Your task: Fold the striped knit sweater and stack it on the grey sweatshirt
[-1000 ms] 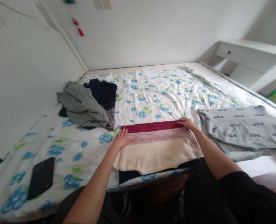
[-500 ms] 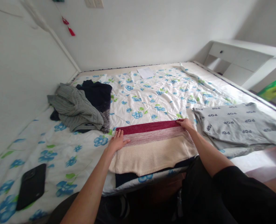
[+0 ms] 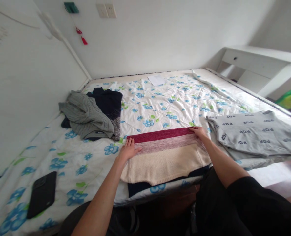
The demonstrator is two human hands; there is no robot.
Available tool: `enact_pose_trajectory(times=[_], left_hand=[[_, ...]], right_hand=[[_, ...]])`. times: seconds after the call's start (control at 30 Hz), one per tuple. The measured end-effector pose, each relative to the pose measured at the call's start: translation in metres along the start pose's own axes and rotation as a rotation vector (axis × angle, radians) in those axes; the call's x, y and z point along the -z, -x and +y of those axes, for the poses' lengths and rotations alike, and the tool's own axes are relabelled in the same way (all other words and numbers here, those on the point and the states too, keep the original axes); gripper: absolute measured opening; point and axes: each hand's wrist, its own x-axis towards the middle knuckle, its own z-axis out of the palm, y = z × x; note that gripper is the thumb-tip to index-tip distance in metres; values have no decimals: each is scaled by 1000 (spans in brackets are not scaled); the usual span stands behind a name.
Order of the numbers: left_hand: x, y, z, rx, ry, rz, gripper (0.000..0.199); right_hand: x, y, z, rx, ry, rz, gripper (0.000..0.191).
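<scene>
A folded knitted sweater (image 3: 170, 160) lies across the bed's near edge, with bands of burgundy, mottled pink and cream. My left hand (image 3: 129, 150) rests flat on its left end, thumb spread apart from the fingers. At the far right corner, the fingers of my right hand (image 3: 198, 131) are closed on the burgundy edge. Dark navy fabric (image 3: 137, 188) shows beneath the cream part.
A grey cable-knit garment (image 3: 86, 114) lies heaped with a navy one (image 3: 108, 100) on the left. The grey "POP" garment (image 3: 253, 134) is spread at right. A black phone (image 3: 42, 195), a paper sheet (image 3: 156, 80) and a white desk (image 3: 256, 64) are also visible.
The view has tilted up slightly and shifted left, so everything sits a little further right. Both hands stay at the sweater's far corners, and the sweater keeps its folded shape.
</scene>
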Motion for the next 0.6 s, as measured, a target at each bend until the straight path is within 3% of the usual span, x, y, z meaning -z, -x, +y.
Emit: enact_pose_trajectory(times=[0.13, 0.33, 0.4, 0.6], left_hand=[[1, 0, 1, 2, 0, -16, 112], [-2, -5, -3, -20, -23, 9, 109], [-4, -6, -5, -18, -29, 24, 109], [-10, -12, -8, -24, -28, 48, 108]], right_hand=[[14, 5, 1, -109, 0, -192, 45], [46, 27, 2, -293, -190, -742, 47], [50, 32, 3, -298, -189, -775, 46], [45, 28, 1, -309, -159, -644, 47]])
